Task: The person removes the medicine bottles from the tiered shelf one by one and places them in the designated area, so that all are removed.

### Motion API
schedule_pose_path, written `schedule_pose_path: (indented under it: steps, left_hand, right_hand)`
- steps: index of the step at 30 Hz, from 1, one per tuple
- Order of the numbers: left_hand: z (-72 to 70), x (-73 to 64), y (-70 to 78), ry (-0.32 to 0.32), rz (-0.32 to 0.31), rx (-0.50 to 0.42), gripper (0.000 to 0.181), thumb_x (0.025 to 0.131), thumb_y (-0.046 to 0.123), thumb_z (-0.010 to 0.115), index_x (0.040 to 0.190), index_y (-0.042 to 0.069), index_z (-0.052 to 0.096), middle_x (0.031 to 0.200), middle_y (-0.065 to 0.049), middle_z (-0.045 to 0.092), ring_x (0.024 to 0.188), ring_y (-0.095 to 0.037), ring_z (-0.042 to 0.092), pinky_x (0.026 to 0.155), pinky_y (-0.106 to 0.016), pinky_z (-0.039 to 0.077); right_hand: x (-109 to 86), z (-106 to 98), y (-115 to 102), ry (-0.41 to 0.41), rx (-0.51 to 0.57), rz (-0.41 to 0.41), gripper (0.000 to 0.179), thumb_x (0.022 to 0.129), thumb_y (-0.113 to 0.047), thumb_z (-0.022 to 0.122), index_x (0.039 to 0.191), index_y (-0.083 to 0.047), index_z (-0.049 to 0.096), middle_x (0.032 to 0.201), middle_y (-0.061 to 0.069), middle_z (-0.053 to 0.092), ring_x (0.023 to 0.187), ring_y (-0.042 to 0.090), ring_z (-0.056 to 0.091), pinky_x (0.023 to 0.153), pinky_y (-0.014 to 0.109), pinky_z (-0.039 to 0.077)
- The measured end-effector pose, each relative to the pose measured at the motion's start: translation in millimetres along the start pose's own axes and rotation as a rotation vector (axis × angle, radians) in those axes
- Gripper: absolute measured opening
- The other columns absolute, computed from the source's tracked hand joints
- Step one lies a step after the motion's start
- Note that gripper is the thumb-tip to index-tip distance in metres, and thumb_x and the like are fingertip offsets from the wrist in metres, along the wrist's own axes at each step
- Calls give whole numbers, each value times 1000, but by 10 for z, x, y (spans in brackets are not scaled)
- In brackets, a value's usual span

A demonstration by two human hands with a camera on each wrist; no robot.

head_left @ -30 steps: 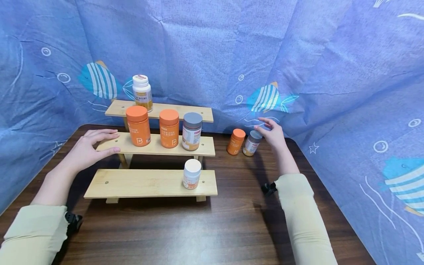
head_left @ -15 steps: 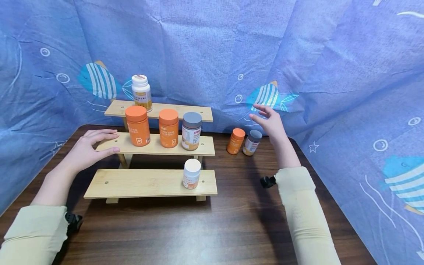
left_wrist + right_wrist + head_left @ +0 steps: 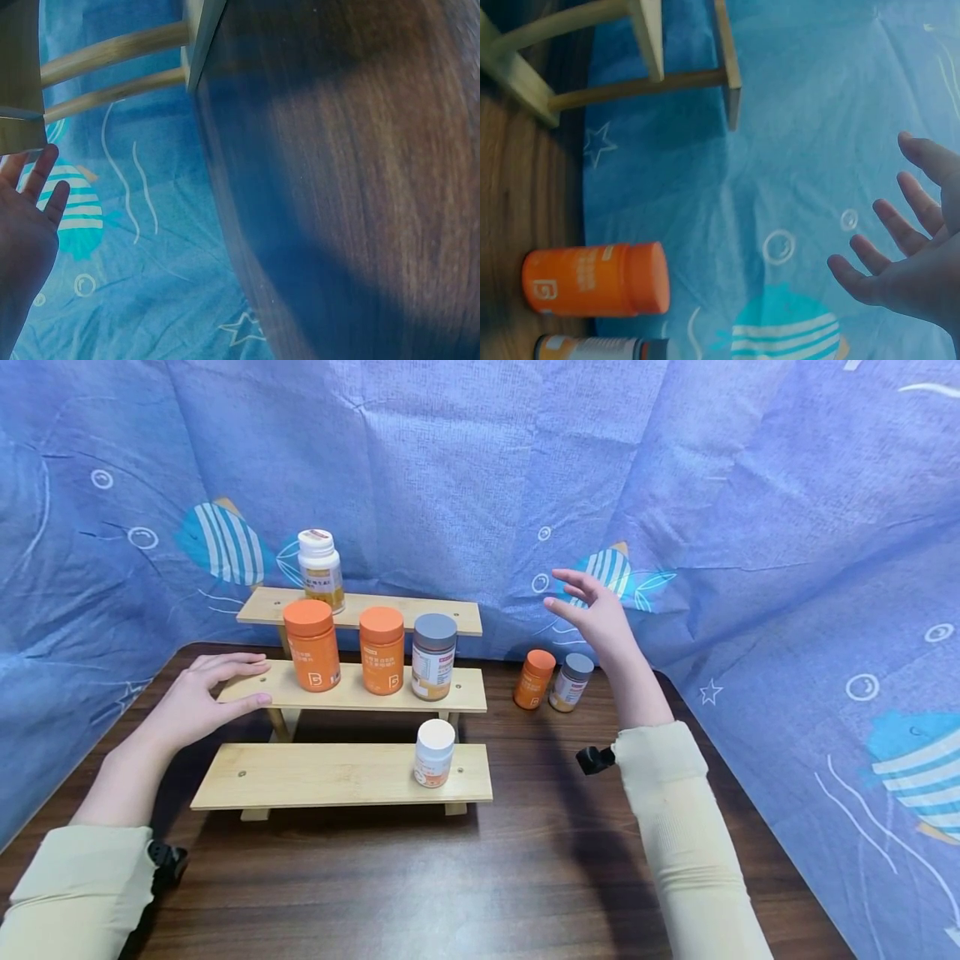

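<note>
My left hand [image 3: 197, 695] rests at the left end of the wooden tiered shelf's middle board [image 3: 352, 700], thumb and fingers spread and fairly straight. In the left wrist view its fingertips [image 3: 49, 151] meet the board's edge. My right hand [image 3: 596, 617] is in the air with nothing in it, fingers apart and loosely bent. Below it, on the table, stand a small orange bottle [image 3: 534, 680] and a grey-lidded bottle [image 3: 571, 683], side by side. Two orange bottles [image 3: 312, 646] and another grey-lidded bottle [image 3: 434, 657] stand on the middle board.
A white bottle [image 3: 321, 572] is on the top board [image 3: 408, 613], toward its left. On the lowest board [image 3: 315, 774], a small white-capped bottle [image 3: 434, 754] stands near the right end. Blue fish-print cloth [image 3: 465, 485] hangs behind the dark wooden table [image 3: 405, 885].
My right hand has risen from beside the grey-lidded bottle on the table and moved left, nothing in it. The left hand and the bottles have stayed where they were.
</note>
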State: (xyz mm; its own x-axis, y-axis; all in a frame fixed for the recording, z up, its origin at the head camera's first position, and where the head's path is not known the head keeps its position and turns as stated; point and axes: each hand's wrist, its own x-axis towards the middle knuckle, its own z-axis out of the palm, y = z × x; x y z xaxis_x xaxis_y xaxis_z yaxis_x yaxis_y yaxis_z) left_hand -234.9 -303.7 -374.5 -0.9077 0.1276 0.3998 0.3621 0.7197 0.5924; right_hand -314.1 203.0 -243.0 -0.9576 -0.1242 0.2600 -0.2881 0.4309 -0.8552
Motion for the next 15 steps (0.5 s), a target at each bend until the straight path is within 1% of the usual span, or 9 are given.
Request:
schedule_pose_path:
  steps: [4,8,12,15]
  left_hand:
    - [-3,-3,4,5,-2,2,53,78,29,78,124,8,62,131,-18,53,123,-38,35,94,-62,25]
    - [1,1,-4,9,6,-4,52,78,28,78,124,9,63,131,-18,53,123,-38,36,94,-62,25]
    - [0,2,-7,2,3,-1,53,78,29,78,124,9,62,131,-19,53,123,-38,36,94,-61,26]
    - [-8,-3,1,-6,-2,-2,54,78,28,78,125,8,62,131,-18,53,124,-39,35,93,-61,26]
  right_hand:
    - [29,37,-132,-17,21,-16,52,83,-34,72,132,-27,54,144,-7,42,134,12,35,108,48,30]
    - [45,66,-267,-30,57,-18,52,84,-32,72,132,-27,54,144,-7,42,134,12,35,110,48,27]
    - [58,94,-398,-35,66,-38,54,83,-32,73,133,-24,54,144,-9,41,133,12,36,110,48,28]
    - [68,130,-489,-36,55,-61,55,82,-32,74,133,-23,54,144,-10,41,132,11,37,109,47,30]
